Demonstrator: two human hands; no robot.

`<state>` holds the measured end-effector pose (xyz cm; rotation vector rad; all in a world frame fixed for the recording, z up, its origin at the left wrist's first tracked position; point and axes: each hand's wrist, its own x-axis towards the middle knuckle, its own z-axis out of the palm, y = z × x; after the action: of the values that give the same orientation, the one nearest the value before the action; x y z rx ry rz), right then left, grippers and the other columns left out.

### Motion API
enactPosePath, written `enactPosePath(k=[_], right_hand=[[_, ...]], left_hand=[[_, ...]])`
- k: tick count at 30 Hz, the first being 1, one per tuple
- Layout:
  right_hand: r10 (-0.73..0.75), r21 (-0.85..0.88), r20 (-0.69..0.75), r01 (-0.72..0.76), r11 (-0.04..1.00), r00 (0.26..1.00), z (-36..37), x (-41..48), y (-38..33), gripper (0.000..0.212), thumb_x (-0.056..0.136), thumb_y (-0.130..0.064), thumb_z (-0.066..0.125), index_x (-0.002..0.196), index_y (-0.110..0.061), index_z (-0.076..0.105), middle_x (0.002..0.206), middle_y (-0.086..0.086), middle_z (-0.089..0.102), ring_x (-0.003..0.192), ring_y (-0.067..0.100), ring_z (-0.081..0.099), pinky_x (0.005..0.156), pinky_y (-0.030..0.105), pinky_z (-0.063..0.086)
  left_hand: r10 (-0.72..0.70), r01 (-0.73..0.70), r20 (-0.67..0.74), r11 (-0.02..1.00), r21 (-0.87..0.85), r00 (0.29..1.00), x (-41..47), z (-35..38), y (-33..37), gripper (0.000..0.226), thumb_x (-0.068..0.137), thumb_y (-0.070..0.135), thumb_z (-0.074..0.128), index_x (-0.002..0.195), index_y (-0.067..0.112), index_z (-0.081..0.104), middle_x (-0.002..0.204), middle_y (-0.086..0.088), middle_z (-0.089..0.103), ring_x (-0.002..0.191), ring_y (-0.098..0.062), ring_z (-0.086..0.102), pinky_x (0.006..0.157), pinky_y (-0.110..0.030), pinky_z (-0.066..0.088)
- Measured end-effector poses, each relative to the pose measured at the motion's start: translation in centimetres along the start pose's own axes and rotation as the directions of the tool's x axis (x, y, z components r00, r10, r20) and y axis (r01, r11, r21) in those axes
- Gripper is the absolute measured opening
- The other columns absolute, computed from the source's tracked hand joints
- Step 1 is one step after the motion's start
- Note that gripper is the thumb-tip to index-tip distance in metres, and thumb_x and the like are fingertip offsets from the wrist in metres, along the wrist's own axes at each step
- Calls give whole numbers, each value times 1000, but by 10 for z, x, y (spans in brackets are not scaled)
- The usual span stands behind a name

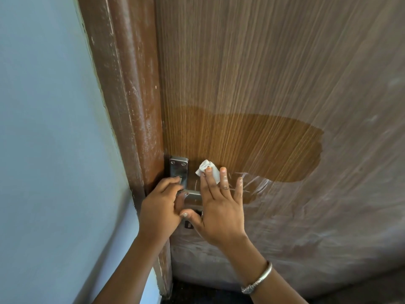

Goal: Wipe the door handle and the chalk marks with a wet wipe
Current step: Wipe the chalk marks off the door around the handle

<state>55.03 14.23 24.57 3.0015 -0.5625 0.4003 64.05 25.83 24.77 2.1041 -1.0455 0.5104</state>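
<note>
A: Location of wet wipe (207,173)?
B: Pinned flat against door (263,84) under fingertips of right hand (221,207), just right of handle plate (178,172).
A: Left hand (161,207)?
B: Clenched around door handle (192,196).
A: Chalk marks (252,183)?
B: Beside right fingertips, below dark damp patch (252,145).
A: Count?
B: One wipe, one handle, two hands, one bracelet (257,279).

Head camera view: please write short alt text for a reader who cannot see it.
A right hand presses a crumpled white wet wipe on a brown wood-grain door, below a darker wiped patch. The left hand grips the silver metal lever handle.
</note>
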Motion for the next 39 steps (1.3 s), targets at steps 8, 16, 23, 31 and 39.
enactPosePath(k=[8,16,23,31,39], right_hand=[[303,117,-201,-285,951,932,16,-26,51,92,87,-71,3,145,-2,22,153,10,8,141,39,2,111,62,3],[173,-2,-246,-179,984,954,34,-19,51,66,88,-34,40,143,-1,26,153,15,21,141,34,7,109,59,11],[185,13,-264,-189,982,947,35,-26,67,73,84,-28,58,143,-2,27,151,17,23,140,34,15,110,56,14],[471,317,-253,-388,865,845,43,-29,73,97,80,-22,71,143,3,2,148,17,-11,140,30,-13,115,47,-1],[127,25,-176,-125,992,976,55,-32,58,93,75,-29,74,142,2,18,149,18,13,139,34,16,110,52,17]], left_hand=[[-23,22,4,999,36,1000,0,4,3,12,69,3,75,81,4,70,96,-8,70,70,-23,68,59,-22,47],[-1,0,13,997,72,1000,-1,8,-1,18,70,5,73,88,4,72,97,-10,70,74,-25,68,58,-29,53],[24,-27,30,995,92,999,-3,8,-4,25,69,4,75,94,3,71,100,-12,69,78,-27,68,59,-34,57],[-2,-3,47,995,104,999,-4,11,-2,28,67,1,76,95,4,72,103,-14,68,81,-29,68,59,-35,56],[8,-11,35,996,88,999,-3,8,-2,26,66,-1,76,92,5,72,99,-11,69,78,-27,68,57,-33,56]])
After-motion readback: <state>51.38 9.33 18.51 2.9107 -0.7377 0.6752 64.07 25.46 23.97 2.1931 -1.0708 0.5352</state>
